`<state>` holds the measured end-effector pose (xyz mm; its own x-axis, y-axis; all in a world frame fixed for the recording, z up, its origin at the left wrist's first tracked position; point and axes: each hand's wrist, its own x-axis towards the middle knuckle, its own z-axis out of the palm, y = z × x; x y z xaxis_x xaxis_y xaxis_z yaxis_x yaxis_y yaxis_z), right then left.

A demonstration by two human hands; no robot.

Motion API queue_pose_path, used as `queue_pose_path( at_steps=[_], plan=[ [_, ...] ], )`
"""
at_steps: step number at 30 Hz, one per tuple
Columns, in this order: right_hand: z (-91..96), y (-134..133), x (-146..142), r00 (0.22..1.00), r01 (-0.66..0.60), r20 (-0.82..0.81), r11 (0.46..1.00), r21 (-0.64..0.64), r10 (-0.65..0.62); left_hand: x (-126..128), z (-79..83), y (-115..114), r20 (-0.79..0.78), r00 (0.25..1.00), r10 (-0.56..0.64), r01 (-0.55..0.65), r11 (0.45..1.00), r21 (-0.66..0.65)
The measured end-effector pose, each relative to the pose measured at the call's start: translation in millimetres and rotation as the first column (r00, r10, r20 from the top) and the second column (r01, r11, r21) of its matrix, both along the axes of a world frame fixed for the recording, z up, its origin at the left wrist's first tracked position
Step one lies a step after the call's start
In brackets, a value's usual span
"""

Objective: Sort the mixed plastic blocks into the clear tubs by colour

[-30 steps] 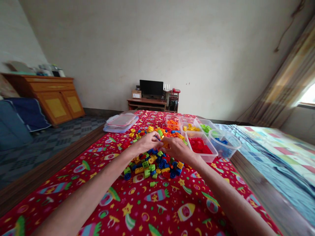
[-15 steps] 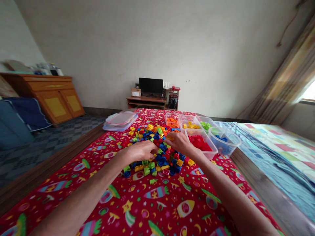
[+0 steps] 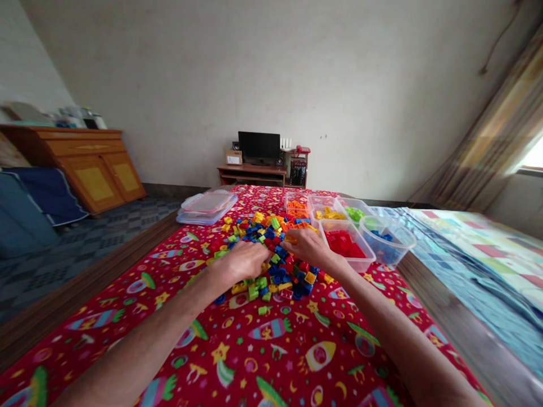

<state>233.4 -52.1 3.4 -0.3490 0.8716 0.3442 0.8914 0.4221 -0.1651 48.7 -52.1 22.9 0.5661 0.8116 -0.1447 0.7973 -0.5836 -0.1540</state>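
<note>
A loose heap of toy building bricks (image 3: 278, 276) in blue, green, yellow, red and orange lies on the red patterned cloth (image 3: 263, 362). Over the heap's left side is my left hand (image 3: 246, 260), its fingers curled down; whatever they hold is hidden. My right hand (image 3: 309, 246) reaches across the heap's right side, fingers closed around an orange-yellow brick (image 3: 291, 239). Just right of that hand stands a clear tub (image 3: 370, 261) of red bricks (image 3: 344, 244). Behind and beside it, other clear tubs hold orange bricks (image 3: 297, 207), yellow bricks (image 3: 328, 213), green bricks (image 3: 354, 214) and blue bricks (image 3: 382, 236).
Stacked plastic lids (image 3: 207, 207) lie left of the heap. A desk with a monitor (image 3: 259, 147) stands by the far wall. An orange wooden cabinet (image 3: 93, 169) is at the left, and a bed (image 3: 475, 254) adjoins the table on the right.
My left hand has shifted slightly and its fingers are curled tighter, turned down into the heap. My right hand has moved a little left, staying low over the bricks.
</note>
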Motion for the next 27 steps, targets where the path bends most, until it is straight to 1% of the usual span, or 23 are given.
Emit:
queue_pose_path(
  at_steps=[3,5,6,7,8,9,10,12,13,15,18,21,23,25,27],
  plan=[
    [-1.9,1,0,1.000,-0.010,-0.011,1.000,-0.004,0.010,-5,-5.0,11,0.106,0.994,-0.037,0.041,0.999,-0.031],
    [-2.8,3,1,0.999,-0.036,-0.028,0.999,0.002,0.036,-10,-8.8,24,0.244,0.968,-0.048,0.066,0.996,-0.064],
    [-3.0,3,2,0.997,-0.056,-0.042,0.998,0.006,0.057,-12,-10.9,30,0.341,0.940,-0.029,0.063,0.994,-0.089],
    [-3.0,3,2,0.995,-0.080,-0.061,0.997,0.010,0.081,-14,-13.3,36,0.450,0.893,0.019,0.050,0.989,-0.142],
    [-2.8,3,2,0.991,-0.106,-0.083,0.994,0.011,0.107,-14,-15.7,41,0.555,0.827,0.092,0.043,0.973,-0.225],
    [-2.3,3,2,0.985,-0.133,-0.108,0.991,0.010,0.133,-14,-18.1,45,0.640,0.747,0.179,0.053,0.944,-0.325],
    [-1.5,2,1,0.978,-0.160,-0.132,0.987,0.006,0.160,-13,-20.3,47,0.699,0.663,0.269,0.078,0.904,-0.421],
    [0.8,-1,0,0.961,-0.226,-0.169,0.974,-0.015,0.221,-10,-23.0,50,0.750,0.521,0.406,0.148,0.823,-0.549],
    [2.1,-2,-1,0.950,-0.264,-0.178,0.964,-0.027,0.256,-9,-23.3,49,0.760,0.470,0.449,0.174,0.797,-0.579],
    [4.3,-5,-3,0.933,-0.328,-0.172,0.944,-0.048,0.315,-7,-22.1,47,0.766,0.404,0.499,0.206,0.766,-0.608],
    [4.2,-6,-5,0.926,-0.363,-0.132,0.930,-0.061,0.353,-6,-19.1,42,0.769,0.370,0.521,0.238,0.747,-0.621],
    [-0.1,-4,-6,0.938,-0.336,-0.098,0.941,-0.034,0.332,-6,-19.7,40,0.782,0.359,0.509,0.248,0.756,-0.606],
    [-2.8,-3,-6,0.946,-0.313,-0.093,0.950,-0.021,0.310,-6,-21.6,42,0.792,0.366,0.488,0.251,0.768,-0.589],
    [-3.5,-1,-5,0.949,-0.305,-0.096,0.952,-0.033,0.300,-7,-22.5,46,0.805,0.396,0.442,0.241,0.796,-0.555],
    [-1.5,1,-1,0.952,-0.295,-0.102,0.955,-0.028,0.290,-10,-20.9,49,0.829,0.431,0.357,0.203,0.856,-0.475]
  ],
)
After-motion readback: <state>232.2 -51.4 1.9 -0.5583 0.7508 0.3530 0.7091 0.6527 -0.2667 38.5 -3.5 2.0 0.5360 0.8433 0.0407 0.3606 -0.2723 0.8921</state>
